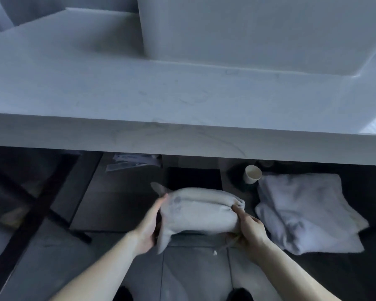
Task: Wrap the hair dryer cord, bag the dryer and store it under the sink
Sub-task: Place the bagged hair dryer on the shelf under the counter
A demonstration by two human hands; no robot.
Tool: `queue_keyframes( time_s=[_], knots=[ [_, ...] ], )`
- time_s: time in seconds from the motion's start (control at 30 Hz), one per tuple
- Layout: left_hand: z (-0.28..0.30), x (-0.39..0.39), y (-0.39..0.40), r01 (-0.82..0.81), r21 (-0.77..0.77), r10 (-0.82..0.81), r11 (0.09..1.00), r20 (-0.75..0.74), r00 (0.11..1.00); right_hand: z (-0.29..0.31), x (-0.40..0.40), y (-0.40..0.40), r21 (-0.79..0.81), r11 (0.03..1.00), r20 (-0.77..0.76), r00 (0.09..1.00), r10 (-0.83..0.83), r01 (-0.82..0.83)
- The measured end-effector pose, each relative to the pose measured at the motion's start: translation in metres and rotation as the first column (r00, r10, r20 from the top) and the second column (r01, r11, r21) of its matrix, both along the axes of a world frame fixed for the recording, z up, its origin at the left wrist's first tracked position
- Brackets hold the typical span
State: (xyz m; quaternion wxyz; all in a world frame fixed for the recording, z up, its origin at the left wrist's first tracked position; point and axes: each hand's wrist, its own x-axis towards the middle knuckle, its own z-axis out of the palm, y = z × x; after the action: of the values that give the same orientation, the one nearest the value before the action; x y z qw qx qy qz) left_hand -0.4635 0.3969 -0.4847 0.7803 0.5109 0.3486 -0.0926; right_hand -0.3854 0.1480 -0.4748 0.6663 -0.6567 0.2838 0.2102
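A pale cloth drawstring bag [195, 210], full and bulging, is held between both hands just below the front edge of the white counter [182, 135]. My left hand [150, 222] holds its left, bottom end with fingers wrapped round the fabric. My right hand [248, 227] grips the gathered mouth at the right end, and a drawstring [223, 246] dangles beneath it. The dryer and its cord are hidden inside the bag. The square white sink basin [248, 29] stands on the counter above.
Under the counter lie folded white towels [308, 211] at the right, a paper cup [252, 173] on its side, a dark mat [193, 178] and some papers [132, 162] at the back. A black frame leg [44, 200] crosses the left side. The floor is grey tile.
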Motion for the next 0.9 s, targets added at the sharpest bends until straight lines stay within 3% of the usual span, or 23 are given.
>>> queue_keyframes(
  time_s=[0.2,0.4,0.63,0.9],
  knots=[
    [-0.038,0.044,0.0,-0.107,0.085,0.109,0.991,-0.023,0.994,-0.039,0.044,0.027,0.081,0.997,-0.016,1.0,-0.008,0.01],
    [-0.07,0.076,0.007,-0.197,0.084,0.2,0.977,-0.02,0.98,-0.08,0.081,0.048,0.123,0.992,0.069,0.997,-0.032,0.024],
    [-0.085,0.106,0.001,-0.181,0.195,0.181,0.964,0.018,0.983,-0.121,0.103,0.055,0.121,0.989,0.063,0.993,-0.096,0.088],
    [-0.098,0.132,0.005,-0.129,0.27,0.116,0.954,0.062,0.991,-0.143,0.121,0.047,0.027,0.999,0.091,0.995,0.039,-0.041]
  ],
)
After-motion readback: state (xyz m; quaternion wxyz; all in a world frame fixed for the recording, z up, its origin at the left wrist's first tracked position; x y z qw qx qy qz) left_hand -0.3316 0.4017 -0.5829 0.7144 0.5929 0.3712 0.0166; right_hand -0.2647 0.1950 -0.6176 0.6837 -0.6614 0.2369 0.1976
